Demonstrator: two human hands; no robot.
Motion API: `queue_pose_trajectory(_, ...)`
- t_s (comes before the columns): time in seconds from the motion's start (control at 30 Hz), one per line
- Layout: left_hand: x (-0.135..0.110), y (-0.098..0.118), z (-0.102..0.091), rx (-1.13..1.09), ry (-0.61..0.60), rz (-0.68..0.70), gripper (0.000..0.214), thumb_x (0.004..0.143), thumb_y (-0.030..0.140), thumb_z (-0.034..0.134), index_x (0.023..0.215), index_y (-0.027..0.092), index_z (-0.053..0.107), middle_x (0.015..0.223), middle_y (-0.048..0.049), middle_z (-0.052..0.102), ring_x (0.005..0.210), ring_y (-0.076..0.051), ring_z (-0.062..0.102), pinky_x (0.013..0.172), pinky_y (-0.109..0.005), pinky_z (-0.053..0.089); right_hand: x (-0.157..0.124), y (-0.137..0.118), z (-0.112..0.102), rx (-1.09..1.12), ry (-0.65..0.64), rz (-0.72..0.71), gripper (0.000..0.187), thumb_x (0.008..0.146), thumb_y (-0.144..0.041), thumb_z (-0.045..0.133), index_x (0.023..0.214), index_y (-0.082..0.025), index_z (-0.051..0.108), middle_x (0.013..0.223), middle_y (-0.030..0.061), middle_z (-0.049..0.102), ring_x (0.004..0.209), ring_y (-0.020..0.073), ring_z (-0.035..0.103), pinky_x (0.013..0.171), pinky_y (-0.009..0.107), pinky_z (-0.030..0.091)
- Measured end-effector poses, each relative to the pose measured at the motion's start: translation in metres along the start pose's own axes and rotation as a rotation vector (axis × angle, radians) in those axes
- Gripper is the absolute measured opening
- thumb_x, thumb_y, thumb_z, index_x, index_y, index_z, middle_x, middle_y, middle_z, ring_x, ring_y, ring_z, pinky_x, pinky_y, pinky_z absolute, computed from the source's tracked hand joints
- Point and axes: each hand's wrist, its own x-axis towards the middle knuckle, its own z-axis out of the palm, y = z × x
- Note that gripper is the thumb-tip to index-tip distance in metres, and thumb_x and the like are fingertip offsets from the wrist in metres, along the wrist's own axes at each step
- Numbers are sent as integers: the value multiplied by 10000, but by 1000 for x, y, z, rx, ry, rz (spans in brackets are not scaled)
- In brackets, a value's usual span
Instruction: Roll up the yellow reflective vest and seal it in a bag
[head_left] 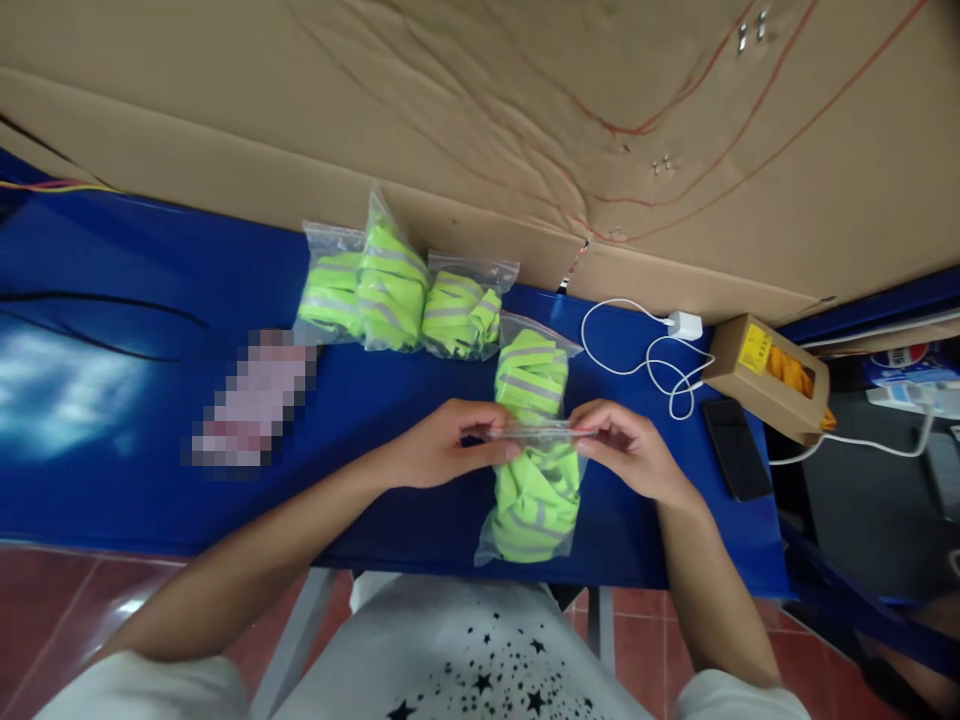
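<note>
I am pinching the top strip of a clear bag (534, 500) between both hands: my left hand (442, 445) is gripping its left end with thumb and fingers closed together, and my right hand (626, 445) is gripping its right end the same way. The bag, packed with folded neon-yellow bands striped in grey, is lying on the blue table (150, 400) near its front edge, directly before me. A second filled bag (532, 375) is lying just behind it, touching it. Three more filled bags (397, 290) are leaning together against the cardboard sheet (480, 120) at the back. To my right, a white charger cable (645, 360), a dark phone (736, 450) and a small cardboard box (769, 375) are resting.
</note>
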Motion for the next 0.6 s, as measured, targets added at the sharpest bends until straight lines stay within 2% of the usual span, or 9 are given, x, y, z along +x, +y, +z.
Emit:
queue_pose_trajectory(0.07,1,-3,2,-100,114,-49,338,917,400,721,780,163,522,779,16,611,708,-106,581,657,-219,457,2,1,2,105,91,63,298,880,-274,799,1120,-242,626,916,1,704,786,124,688,684,240,560)
queue_pose_trajectory(0.13,2,-5,5,-203,209,-56,309,864,357,789,915,177,544,849,6,663,762,-117,636,688,-218,486,3,1,5,166,145,128,419,853,-308,828,1210,-260,613,852,-25,697,714,119,674,656,237,554)
queue_pose_trajectory(0.17,3,-5,6,-252,237,-55,348,837,331,818,996,187,544,882,-2,686,794,-127,663,710,-222,502,4,1,6,168,150,160,397,851,-342,829,1189,-248,642,833,-20,699,703,123,669,655,245,554)
queue_pose_trajectory(0.23,4,-4,7,-349,259,-66,469,797,291,852,1126,200,531,897,-9,711,812,-138,691,736,-230,522,5,1,9,143,161,213,264,861,-410,810,995,-204,715,776,1,700,667,129,647,639,258,544)
queue_pose_trajectory(0.33,4,-2,2,-431,328,-99,491,762,273,877,1124,187,557,822,11,701,744,-123,683,705,-213,517,7,2,13,146,229,232,286,830,-440,830,769,-193,699,682,1,682,614,129,609,604,263,519)
queue_pose_trajectory(0.47,4,-2,-3,-413,429,-94,450,742,260,896,1027,180,557,781,21,691,725,-112,662,700,-200,513,8,3,18,160,306,193,273,802,-412,859,752,-205,687,694,-1,686,662,146,624,629,271,508)
queue_pose_trajectory(0.6,4,-3,0,-456,392,-115,417,766,288,873,1081,181,622,809,21,666,739,-103,634,699,-201,508,8,4,21,85,258,149,211,895,-391,779,837,-212,685,715,-8,682,645,130,619,612,255,488)
